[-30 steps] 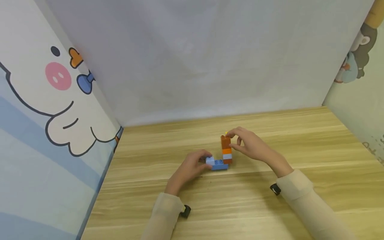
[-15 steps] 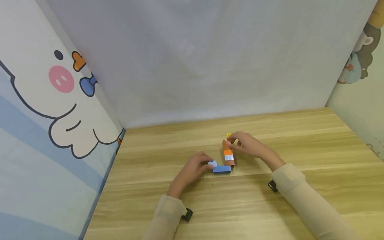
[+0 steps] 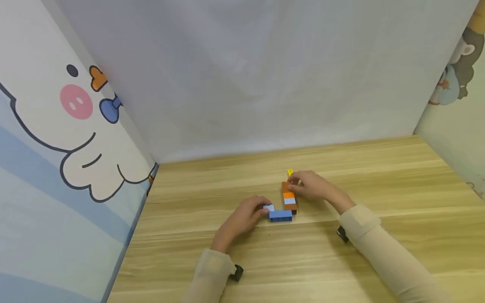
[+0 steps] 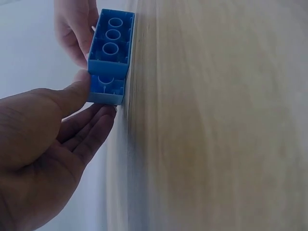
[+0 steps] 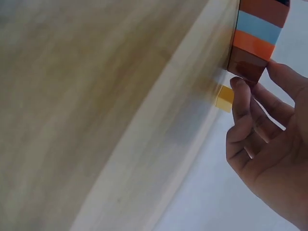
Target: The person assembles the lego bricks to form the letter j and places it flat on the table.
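A toy-brick build lies tipped back on the wooden table (image 3: 303, 269). Its row of brown, light blue, orange and brown bricks (image 3: 289, 201) points away from me, with a long blue brick (image 3: 281, 216) crosswise at the near end. The hollow underside of that blue brick (image 4: 111, 36) shows in the left wrist view. My left hand (image 3: 246, 213) pinches the small light blue brick (image 3: 268, 208) at the left end between thumb and fingers. My right hand (image 3: 310, 185) pinches the far brown brick (image 5: 247, 63) by its sides.
A small yellow brick (image 3: 290, 172) stands just behind the right hand's fingertips, apart from the build in the right wrist view. A pale grey cloth (image 3: 265, 84) hangs along the table's back edge. Walls with cartoon prints (image 3: 75, 101) rise at either side.
The brick row has tipped backward from standing to lying, and the blue brick's underside has turned toward me. My right hand has moved down with it; the left hand keeps its hold.
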Demonstrator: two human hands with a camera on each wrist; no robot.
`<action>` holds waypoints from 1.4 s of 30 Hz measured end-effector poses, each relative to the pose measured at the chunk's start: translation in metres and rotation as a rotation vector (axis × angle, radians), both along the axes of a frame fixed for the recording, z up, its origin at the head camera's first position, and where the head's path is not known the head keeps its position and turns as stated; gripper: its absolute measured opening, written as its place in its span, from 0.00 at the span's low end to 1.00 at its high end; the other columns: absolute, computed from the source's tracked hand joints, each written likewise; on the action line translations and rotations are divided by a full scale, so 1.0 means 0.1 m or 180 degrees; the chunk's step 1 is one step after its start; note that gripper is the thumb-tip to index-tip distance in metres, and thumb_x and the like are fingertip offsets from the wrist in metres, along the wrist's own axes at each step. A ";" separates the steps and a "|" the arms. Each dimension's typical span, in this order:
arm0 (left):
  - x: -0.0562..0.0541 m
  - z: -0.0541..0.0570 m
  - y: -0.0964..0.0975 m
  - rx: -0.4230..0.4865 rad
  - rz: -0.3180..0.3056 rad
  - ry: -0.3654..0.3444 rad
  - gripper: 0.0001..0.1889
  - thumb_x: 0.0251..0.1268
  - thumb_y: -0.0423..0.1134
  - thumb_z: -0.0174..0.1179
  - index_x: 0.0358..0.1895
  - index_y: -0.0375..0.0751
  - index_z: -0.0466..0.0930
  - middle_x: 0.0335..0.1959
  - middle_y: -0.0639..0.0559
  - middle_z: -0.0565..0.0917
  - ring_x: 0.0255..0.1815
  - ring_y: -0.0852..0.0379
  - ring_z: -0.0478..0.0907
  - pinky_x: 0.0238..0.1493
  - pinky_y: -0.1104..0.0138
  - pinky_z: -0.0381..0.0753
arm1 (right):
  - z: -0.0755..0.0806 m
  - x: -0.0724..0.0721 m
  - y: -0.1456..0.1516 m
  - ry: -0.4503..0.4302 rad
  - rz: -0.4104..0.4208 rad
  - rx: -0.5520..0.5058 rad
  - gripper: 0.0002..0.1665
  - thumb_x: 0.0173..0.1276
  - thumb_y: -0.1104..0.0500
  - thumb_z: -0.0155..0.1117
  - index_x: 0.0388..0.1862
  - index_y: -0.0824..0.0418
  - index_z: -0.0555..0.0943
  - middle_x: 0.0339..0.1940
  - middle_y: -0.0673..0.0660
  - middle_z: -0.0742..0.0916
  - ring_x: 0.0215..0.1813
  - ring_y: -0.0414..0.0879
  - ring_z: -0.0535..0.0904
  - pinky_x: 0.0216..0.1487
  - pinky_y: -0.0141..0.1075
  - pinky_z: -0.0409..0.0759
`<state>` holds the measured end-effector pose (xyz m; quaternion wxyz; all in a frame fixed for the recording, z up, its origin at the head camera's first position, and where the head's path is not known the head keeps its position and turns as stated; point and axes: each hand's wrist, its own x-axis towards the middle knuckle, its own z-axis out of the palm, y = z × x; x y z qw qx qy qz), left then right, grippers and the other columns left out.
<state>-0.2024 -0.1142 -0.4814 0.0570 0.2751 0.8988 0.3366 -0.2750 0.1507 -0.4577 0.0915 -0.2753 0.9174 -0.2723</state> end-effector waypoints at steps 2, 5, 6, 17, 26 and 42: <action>0.00 0.01 0.00 -0.0011 -0.0028 0.0025 0.14 0.78 0.41 0.55 0.58 0.40 0.82 0.56 0.45 0.86 0.61 0.48 0.82 0.67 0.54 0.79 | 0.02 -0.01 0.00 0.0062 -0.0134 -0.0001 0.16 0.78 0.53 0.60 0.53 0.63 0.83 0.45 0.59 0.90 0.45 0.50 0.85 0.49 0.47 0.84; -0.01 0.03 0.00 0.0001 -0.0072 0.0045 0.14 0.78 0.40 0.55 0.58 0.38 0.82 0.56 0.44 0.86 0.60 0.48 0.82 0.66 0.54 0.80 | 0.04 -0.02 0.00 0.0218 -0.0450 -0.0040 0.12 0.76 0.52 0.61 0.45 0.60 0.83 0.40 0.56 0.89 0.38 0.46 0.83 0.40 0.42 0.82; -0.01 0.03 0.01 0.0004 -0.0082 0.0059 0.14 0.78 0.39 0.55 0.58 0.38 0.82 0.56 0.43 0.86 0.60 0.48 0.82 0.65 0.54 0.80 | 0.05 -0.03 0.00 0.0282 -0.0549 -0.0075 0.10 0.76 0.53 0.62 0.43 0.59 0.82 0.38 0.56 0.89 0.36 0.46 0.82 0.38 0.40 0.80; 0.02 0.07 0.03 0.0007 -0.0101 0.0120 0.13 0.77 0.39 0.57 0.56 0.38 0.83 0.51 0.44 0.87 0.53 0.50 0.83 0.59 0.56 0.82 | 0.13 -0.18 -0.06 -0.0074 -0.1086 0.0239 0.19 0.71 0.47 0.65 0.42 0.63 0.80 0.40 0.60 0.87 0.39 0.51 0.81 0.36 0.39 0.78; 0.02 0.09 0.03 -0.0027 -0.0038 0.0080 0.14 0.77 0.41 0.57 0.57 0.40 0.84 0.51 0.46 0.87 0.52 0.53 0.83 0.57 0.62 0.83 | 0.10 -0.32 -0.05 -0.0106 -0.0822 0.0071 0.13 0.72 0.59 0.62 0.46 0.69 0.81 0.45 0.66 0.88 0.46 0.56 0.84 0.53 0.49 0.84; 0.04 0.08 -0.02 -0.0049 0.0066 -0.0112 0.15 0.77 0.41 0.58 0.58 0.41 0.84 0.53 0.47 0.87 0.53 0.54 0.83 0.59 0.61 0.83 | 0.11 -0.38 -0.17 -0.0261 -0.0288 0.0279 0.12 0.76 0.63 0.58 0.47 0.70 0.84 0.47 0.67 0.89 0.47 0.55 0.83 0.55 0.50 0.83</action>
